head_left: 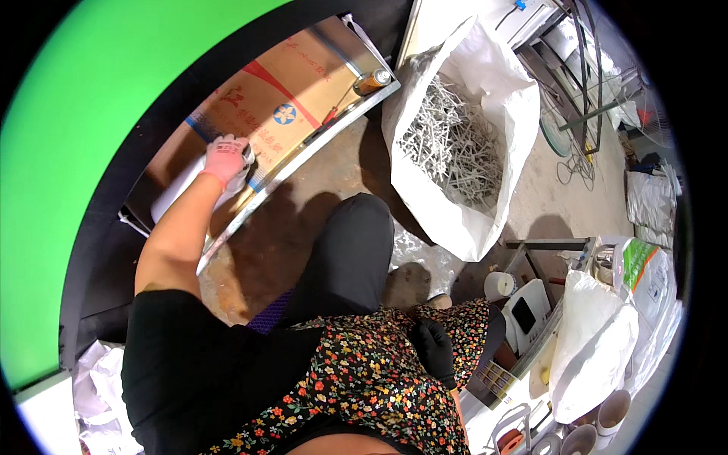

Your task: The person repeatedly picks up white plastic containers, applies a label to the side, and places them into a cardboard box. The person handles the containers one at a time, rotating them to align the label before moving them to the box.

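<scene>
Fingers (230, 142) of the gloved left hand (224, 159), bent over a white bundle (178, 186) beneath, perhaps steadying it on cardboard (318, 114); cannot tell if gripped. Right of them, black-gloved right hand (434, 353) against floral cloth (364, 356), seemingly resting, closure also unclear.

the left hand (226, 158) could pass rightward over the cardboard (303, 72), until the spray can (373, 82) and red-handled tool (330, 116) at its right end. a strip of floor (334, 168) parts the counter (327, 136) from the white sack (453, 224); the knee (356, 235) juts into it.
</scene>
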{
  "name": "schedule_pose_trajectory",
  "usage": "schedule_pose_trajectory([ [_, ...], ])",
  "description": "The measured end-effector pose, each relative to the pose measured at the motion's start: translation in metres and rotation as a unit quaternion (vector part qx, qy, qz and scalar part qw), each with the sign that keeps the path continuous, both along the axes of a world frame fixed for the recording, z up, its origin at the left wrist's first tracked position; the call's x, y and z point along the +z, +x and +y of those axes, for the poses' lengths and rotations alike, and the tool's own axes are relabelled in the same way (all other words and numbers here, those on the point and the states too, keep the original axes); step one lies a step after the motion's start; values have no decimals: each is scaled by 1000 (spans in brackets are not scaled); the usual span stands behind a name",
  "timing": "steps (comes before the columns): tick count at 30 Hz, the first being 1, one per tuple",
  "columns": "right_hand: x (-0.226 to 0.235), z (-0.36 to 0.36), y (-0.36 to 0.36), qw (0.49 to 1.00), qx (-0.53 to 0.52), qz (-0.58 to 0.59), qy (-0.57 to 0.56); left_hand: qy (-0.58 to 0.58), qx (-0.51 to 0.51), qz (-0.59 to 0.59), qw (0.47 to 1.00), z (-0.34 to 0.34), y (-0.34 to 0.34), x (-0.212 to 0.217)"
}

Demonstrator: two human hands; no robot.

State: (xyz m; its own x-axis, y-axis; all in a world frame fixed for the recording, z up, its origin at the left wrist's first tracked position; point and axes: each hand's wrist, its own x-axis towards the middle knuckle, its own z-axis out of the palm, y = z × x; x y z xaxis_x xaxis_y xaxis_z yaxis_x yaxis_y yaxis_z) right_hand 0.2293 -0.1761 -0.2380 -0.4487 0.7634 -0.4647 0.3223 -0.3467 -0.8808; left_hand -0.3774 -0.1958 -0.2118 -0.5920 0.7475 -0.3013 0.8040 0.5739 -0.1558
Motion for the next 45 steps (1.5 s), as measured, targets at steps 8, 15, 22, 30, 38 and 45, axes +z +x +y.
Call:
schedule_pose_trajectory([
  [8,19,-1,-22,998,25,53,-18,143,-114,23,983,-76,74,36],
  [15,72,12,-6,967,54,-49,243,405,-146,-70,900,-27,70,69],
  [22,215,32,-46,760,35,-71,645,602,-309,-460,574,45,222,222],
  [30,234,34,-46,610,137,-174,761,455,-544,-307,634,57,343,193],
  [38,174,-5,-8,678,206,-227,668,334,-457,-559,606,21,409,108],
  [45,143,-19,12,712,211,-197,641,213,-481,-488,696,12,410,70],
])
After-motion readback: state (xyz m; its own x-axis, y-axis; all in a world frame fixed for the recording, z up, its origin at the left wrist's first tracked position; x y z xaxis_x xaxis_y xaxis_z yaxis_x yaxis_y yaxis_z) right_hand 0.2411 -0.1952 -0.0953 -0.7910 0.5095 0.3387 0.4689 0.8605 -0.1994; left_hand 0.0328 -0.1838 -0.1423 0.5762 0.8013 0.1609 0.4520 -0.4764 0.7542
